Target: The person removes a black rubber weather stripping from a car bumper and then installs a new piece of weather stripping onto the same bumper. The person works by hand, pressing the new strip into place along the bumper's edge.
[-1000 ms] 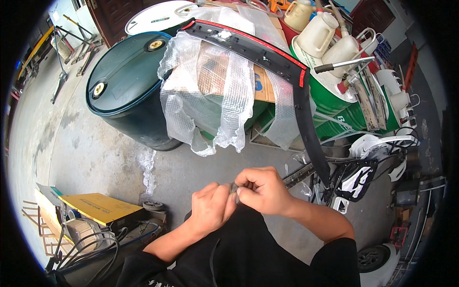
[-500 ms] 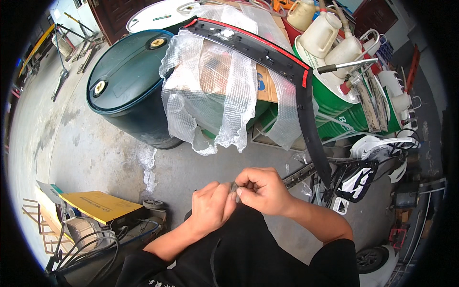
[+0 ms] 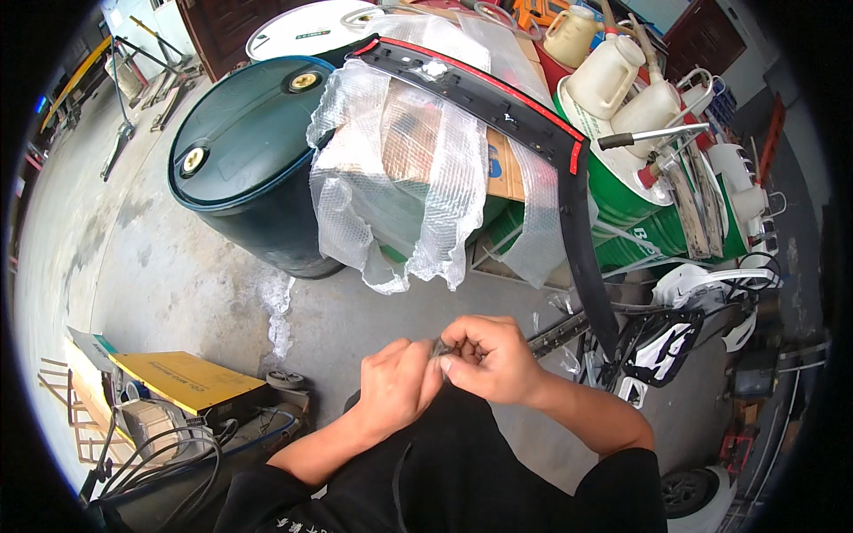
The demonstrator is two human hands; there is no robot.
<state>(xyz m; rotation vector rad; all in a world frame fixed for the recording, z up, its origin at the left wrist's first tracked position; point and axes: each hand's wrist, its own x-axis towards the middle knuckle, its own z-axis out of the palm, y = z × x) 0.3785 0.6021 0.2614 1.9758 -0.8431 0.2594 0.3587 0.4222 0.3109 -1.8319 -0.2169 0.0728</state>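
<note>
Left grip (image 3: pixel 395 384), right grip (image 3: pixel 491 360): both closed on a small grey piece (image 3: pixel 439 349).

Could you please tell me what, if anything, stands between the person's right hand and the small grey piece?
Nothing visible does: the right hand already grips the small grey piece, with the left hand closed around it from the other side. Both hands cover most of it, hiding its full shape.

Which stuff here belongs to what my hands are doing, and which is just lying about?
Seemingly the job:
- left hand, right hand
- small greyish piece between them, kind unclear
- perhaps black trim with red edging, untouched

Seemingly lying about:
- dark drum
- pale jug
- yellow-topped machine
</note>
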